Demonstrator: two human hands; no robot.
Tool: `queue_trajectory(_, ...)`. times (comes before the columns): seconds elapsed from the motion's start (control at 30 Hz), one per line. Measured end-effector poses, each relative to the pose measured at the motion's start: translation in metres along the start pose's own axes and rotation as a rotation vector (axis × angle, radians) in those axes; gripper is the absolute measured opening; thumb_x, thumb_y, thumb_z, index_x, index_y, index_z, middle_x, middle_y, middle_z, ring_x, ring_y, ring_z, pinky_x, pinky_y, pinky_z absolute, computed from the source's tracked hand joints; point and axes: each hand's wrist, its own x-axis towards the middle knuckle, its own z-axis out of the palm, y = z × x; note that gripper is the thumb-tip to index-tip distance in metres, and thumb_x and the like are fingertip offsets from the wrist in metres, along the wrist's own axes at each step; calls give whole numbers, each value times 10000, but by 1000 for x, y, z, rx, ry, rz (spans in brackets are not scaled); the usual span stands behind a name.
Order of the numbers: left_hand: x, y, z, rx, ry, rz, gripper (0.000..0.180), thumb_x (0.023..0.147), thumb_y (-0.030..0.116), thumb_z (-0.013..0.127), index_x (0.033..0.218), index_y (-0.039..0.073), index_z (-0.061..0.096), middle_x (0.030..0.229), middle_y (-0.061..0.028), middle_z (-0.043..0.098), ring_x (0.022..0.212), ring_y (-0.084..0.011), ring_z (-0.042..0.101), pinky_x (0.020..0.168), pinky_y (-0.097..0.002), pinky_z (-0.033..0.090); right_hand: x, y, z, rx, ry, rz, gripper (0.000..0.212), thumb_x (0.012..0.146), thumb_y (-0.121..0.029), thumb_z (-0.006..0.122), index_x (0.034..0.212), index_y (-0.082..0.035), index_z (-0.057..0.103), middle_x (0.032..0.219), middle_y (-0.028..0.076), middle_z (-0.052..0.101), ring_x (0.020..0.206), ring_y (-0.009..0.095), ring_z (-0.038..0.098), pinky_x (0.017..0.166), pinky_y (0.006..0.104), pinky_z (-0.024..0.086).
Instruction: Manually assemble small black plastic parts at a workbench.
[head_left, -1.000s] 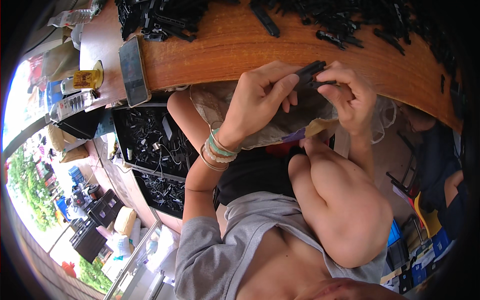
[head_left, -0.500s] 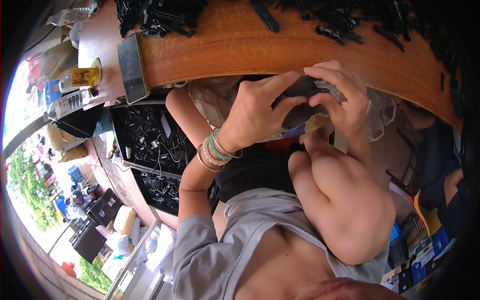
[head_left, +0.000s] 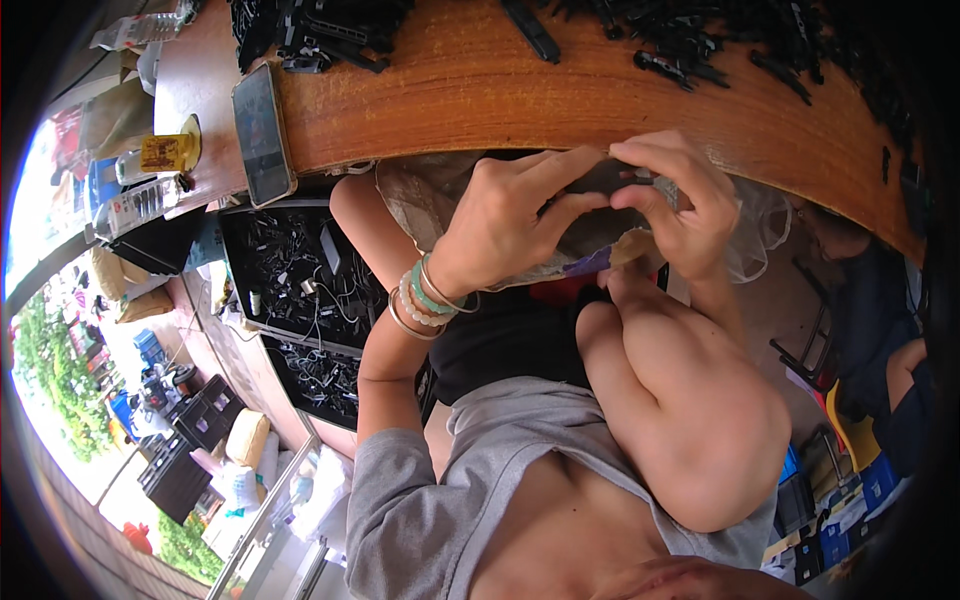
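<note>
Left hand (head_left: 505, 220), right hand (head_left: 685, 195) — curled near front edge of table (head_left: 450, 110); grip cannot be told. Smartphone (head_left: 261, 135) — same edge, leftward.

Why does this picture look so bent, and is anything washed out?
In the head view, the fisheye lens curves the edge of the wooden table; daylight at far left is blown out; glare pales the table's left end; the left hand and right hand look fairly sharp.

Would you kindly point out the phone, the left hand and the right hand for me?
Phone (head_left: 264, 138): head view, on the middle of its dark face.
Left hand (head_left: 506, 214): head view, on the back of the hand.
Right hand (head_left: 699, 212): head view, near the base of the thumb.
</note>
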Motion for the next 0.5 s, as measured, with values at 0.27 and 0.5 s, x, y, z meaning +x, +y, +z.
queue_trajectory(0.27, 54, -49, -21, 237, 300, 6, 152, 786, 77, 702, 873, -30, 638, 676, -115, 638, 580, -214, 615, 569, -303, 489, 19, 33, -17, -432, 121, -87, 228, 721, -79, 759, 930, -50, 673, 881, 70, 597, 769, 229, 595, 611, 327, 465)
queue_trajectory(0.5, 83, -67, -20, 647, 244, -242, 205, 797, 184, 729, 791, 1, 636, 620, -75, 617, 568, -164, 612, 531, -258, 457, 21, 45, -19, -876, 208, -40, 214, 717, -29, 742, 903, -91, 656, 893, 19, 559, 803, 237, 544, 732, 377, 431)
